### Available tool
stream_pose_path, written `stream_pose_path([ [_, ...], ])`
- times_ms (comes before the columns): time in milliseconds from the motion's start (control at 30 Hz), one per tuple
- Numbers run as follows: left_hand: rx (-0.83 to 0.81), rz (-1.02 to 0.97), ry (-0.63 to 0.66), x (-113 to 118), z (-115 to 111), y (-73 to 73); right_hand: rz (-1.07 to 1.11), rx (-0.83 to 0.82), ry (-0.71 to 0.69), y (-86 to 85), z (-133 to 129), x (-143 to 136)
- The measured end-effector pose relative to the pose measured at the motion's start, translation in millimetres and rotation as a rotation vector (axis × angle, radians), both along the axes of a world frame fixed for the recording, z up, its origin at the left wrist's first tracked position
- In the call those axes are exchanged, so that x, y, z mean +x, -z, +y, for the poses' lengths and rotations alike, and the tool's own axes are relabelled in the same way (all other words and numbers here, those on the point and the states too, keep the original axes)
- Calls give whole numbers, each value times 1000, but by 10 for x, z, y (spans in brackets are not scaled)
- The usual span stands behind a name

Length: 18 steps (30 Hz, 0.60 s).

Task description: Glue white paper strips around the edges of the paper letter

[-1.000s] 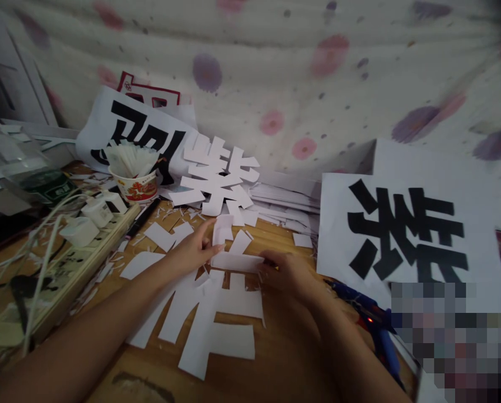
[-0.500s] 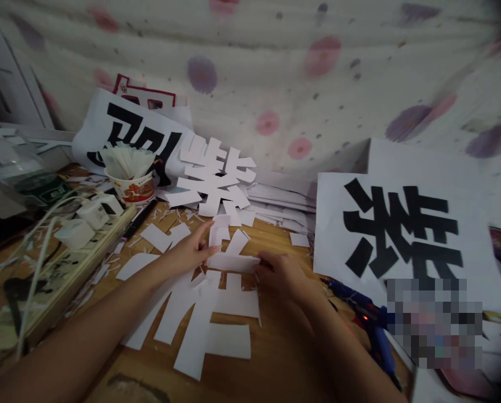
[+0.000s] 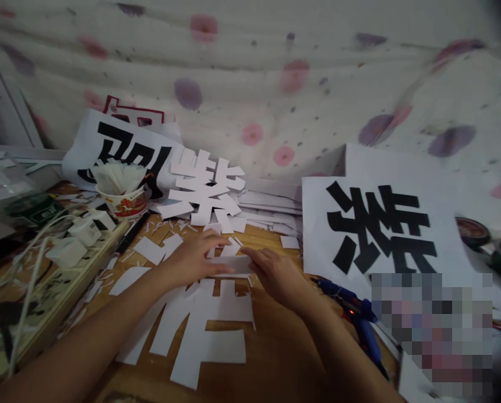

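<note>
A white strip (image 3: 231, 266) stands on edge between my hands, over the upper part of a large white cut-out character (image 3: 204, 322) on the wooden table. My left hand (image 3: 204, 254) is at the strip's left end, its thumb and fingers apart around it. At the strip's right end, my right hand (image 3: 271, 271) pinches it with the fingers close together. Small white pieces (image 3: 149, 249) lie beyond and to the left of my left hand. Part of the strip is hidden by my fingers.
A paper cup of glue sticks (image 3: 124, 202) and a power strip (image 3: 65, 291) stand at the left. Behind is another white cut-out (image 3: 208, 187). A printed sheet (image 3: 317, 224) and a blue glue gun (image 3: 359, 313) are on the right.
My left hand has shifted over the strip's left part and its fingers have spread. My right hand has moved slightly left along the strip. The view has tilted up and turned right.
</note>
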State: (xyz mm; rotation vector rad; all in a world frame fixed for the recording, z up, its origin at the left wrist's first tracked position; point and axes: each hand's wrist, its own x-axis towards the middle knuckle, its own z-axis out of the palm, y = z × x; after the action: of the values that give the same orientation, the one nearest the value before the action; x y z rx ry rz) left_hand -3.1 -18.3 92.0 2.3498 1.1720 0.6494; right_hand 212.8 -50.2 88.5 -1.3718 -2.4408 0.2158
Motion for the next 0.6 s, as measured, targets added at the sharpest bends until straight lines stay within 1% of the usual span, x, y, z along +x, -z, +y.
stream_pose_path([
  [67,-19,89,139,108,1,-46,32,50,-11,-14,-39,-2],
  [100,-8,109,174,152,13,-51,67,78,1,-9,-75,10],
  [133,10,107,176,186,32,-43,116,118,14,0,-128,36],
  [167,33,78,144,211,57,-24,171,169,22,11,-201,78],
  [200,52,23,86,227,86,6,226,234,35,18,-297,137],
  [267,58,-157,-58,243,144,84,294,392,55,11,-542,304],
  [300,26,-268,-127,250,167,125,311,491,116,-6,-678,412],
  [367,-124,-492,-211,271,191,195,332,651,306,-56,-930,666],
  [400,-205,-586,-232,286,193,215,396,720,454,-78,-1027,810],
  [433,-271,-663,-246,301,188,223,463,753,596,-89,-1095,960],
  [467,-315,-724,-260,316,181,220,517,727,716,-80,-1134,1113],
  [500,-340,-774,-275,327,173,206,560,644,794,-45,-1145,1263],
  [533,-359,-821,-292,334,165,185,594,595,857,17,-1135,1401],
  [600,-408,-906,-319,334,152,131,594,334,886,212,-1078,1612],
])
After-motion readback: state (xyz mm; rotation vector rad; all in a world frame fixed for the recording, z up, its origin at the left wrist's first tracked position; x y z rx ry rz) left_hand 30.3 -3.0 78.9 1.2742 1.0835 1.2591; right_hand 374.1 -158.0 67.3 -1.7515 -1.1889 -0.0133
